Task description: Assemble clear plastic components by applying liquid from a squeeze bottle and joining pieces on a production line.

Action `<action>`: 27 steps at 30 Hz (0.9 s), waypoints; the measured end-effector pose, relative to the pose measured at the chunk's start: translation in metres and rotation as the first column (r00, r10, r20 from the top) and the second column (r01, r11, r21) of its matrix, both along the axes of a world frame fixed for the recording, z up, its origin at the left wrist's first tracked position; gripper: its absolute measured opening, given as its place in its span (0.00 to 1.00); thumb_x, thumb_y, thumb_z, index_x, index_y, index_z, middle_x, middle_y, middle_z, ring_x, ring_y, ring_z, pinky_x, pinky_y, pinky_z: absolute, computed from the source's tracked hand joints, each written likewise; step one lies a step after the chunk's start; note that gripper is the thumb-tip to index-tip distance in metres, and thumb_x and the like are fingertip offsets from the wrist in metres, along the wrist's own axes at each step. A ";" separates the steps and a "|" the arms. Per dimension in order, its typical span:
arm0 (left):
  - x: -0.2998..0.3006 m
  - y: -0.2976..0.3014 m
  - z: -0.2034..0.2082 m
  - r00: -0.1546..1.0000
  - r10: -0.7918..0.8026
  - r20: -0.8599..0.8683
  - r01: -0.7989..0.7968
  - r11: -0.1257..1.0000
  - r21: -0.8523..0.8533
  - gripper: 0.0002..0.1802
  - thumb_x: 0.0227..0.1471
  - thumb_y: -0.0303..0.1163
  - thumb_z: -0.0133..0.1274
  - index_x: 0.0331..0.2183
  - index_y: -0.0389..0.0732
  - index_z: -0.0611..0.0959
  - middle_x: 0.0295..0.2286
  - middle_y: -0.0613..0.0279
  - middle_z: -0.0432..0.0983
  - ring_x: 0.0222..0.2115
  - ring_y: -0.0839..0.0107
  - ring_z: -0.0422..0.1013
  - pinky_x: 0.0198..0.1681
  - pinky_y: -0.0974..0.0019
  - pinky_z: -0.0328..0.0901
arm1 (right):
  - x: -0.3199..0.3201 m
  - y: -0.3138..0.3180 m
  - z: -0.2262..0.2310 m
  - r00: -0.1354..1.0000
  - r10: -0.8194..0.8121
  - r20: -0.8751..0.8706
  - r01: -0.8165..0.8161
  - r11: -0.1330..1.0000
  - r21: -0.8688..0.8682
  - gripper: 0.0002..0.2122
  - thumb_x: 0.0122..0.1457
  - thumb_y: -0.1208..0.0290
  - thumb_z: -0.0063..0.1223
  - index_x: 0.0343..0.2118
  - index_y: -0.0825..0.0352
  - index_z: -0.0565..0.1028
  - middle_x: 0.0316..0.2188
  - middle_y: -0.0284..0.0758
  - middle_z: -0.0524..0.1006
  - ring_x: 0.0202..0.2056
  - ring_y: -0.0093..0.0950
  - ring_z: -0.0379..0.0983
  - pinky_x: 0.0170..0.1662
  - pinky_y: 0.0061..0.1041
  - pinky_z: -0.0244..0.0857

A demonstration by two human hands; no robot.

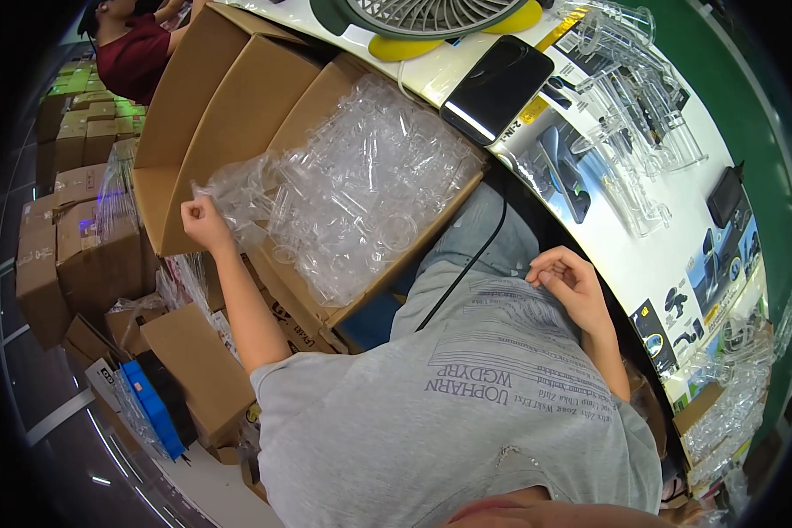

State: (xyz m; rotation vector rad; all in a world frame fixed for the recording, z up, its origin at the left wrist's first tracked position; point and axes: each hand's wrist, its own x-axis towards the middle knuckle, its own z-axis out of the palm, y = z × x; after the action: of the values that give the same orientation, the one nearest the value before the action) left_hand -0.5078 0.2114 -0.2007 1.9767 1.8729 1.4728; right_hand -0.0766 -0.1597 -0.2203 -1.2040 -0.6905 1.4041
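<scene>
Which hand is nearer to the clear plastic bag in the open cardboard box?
Left. The left hand is at the clear plastic bag, pinching its edge; the right hand is apart from it, outside the cardboard box.

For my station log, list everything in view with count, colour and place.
Large carton: one, brown, front left
Clear parts: many, transparent, inside carton
Plastic film: count unclear, transparent, carton's left side
Fan: one, grey with yellow feet, top
Phone: one, black, on table
Table: one, white, right
Loose pieces: several, transparent, on table
Small case: one, black, table's right
Cable: one, black, across lap
Stacked cartons: several, brown, far left
Blue item: one, blue, lower left
Co-worker: one, dark red top, upper left
T-shirt: one, grey, worn
Left hand: one, bare, pinching film
Right hand: one, bare, near lap
</scene>
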 end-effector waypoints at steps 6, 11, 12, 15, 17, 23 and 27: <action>0.007 -0.026 -0.018 0.744 -0.593 -0.308 -0.082 0.377 -0.923 0.24 0.44 0.50 0.51 0.24 0.35 0.81 0.22 0.55 0.76 0.25 0.67 0.72 0.32 0.64 0.64 | 0.000 0.001 -0.003 1.000 0.002 -0.006 -0.002 1.000 0.003 0.06 0.53 0.82 0.45 0.35 0.71 0.70 0.27 0.34 0.72 0.31 0.20 0.69 0.37 0.17 0.63; 0.021 -0.074 -0.072 0.396 -0.818 -0.418 -0.283 0.324 -0.903 0.15 0.33 0.43 0.57 0.25 0.42 0.82 0.27 0.48 0.76 0.31 0.54 0.73 0.37 0.57 0.67 | 0.000 0.001 0.001 1.000 -0.013 0.007 0.013 1.000 0.003 0.06 0.54 0.81 0.45 0.35 0.71 0.70 0.27 0.33 0.72 0.31 0.20 0.69 0.37 0.17 0.63; 0.010 -0.082 -0.086 0.395 -0.818 -0.417 -0.282 0.324 -0.903 0.15 0.33 0.43 0.57 0.25 0.42 0.82 0.27 0.48 0.76 0.31 0.54 0.73 0.37 0.57 0.67 | 0.001 0.001 0.001 1.000 -0.016 0.001 0.016 1.000 0.001 0.06 0.54 0.81 0.45 0.34 0.71 0.70 0.27 0.33 0.72 0.31 0.20 0.69 0.37 0.17 0.63; -0.020 -0.099 -0.124 0.396 -0.765 -0.508 -0.266 0.434 -0.861 0.12 0.36 0.35 0.54 0.27 0.40 0.81 0.29 0.48 0.76 0.32 0.54 0.73 0.37 0.57 0.66 | 0.003 -0.002 0.000 1.000 -0.015 0.004 0.015 1.000 -0.001 0.06 0.54 0.81 0.45 0.34 0.71 0.70 0.27 0.33 0.72 0.31 0.20 0.69 0.37 0.17 0.63; -0.028 -0.105 -0.135 0.408 -0.606 -0.683 -0.363 0.579 -0.731 0.13 0.38 0.33 0.52 0.29 0.36 0.78 0.30 0.46 0.75 0.32 0.51 0.72 0.38 0.56 0.66 | 0.004 -0.003 0.000 1.000 -0.009 0.015 0.009 1.000 0.001 0.06 0.54 0.82 0.44 0.34 0.71 0.70 0.27 0.33 0.72 0.31 0.20 0.69 0.37 0.17 0.63; -0.001 -0.116 -0.125 0.428 -0.629 -0.649 -0.474 0.455 -0.754 0.14 0.43 0.30 0.48 0.34 0.35 0.78 0.34 0.45 0.75 0.35 0.48 0.72 0.39 0.52 0.65 | 0.004 -0.002 -0.002 1.000 -0.012 0.006 0.012 1.000 0.008 0.06 0.53 0.82 0.44 0.34 0.71 0.70 0.28 0.33 0.72 0.32 0.20 0.69 0.37 0.17 0.63; -0.020 -0.095 -0.132 0.467 -0.632 -0.618 -0.389 0.481 -0.786 0.14 0.43 0.36 0.52 0.30 0.36 0.80 0.32 0.46 0.75 0.33 0.50 0.72 0.38 0.53 0.66 | 0.002 -0.001 -0.002 1.000 -0.012 -0.019 0.012 1.000 0.014 0.07 0.53 0.83 0.44 0.35 0.71 0.70 0.28 0.34 0.73 0.32 0.20 0.69 0.38 0.17 0.63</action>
State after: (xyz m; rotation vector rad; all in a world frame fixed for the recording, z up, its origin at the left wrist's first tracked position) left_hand -0.5276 0.1161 -0.3326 2.1857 1.8471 -0.9028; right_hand -0.0749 -0.1606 -0.2218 -1.1803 -0.6776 1.3967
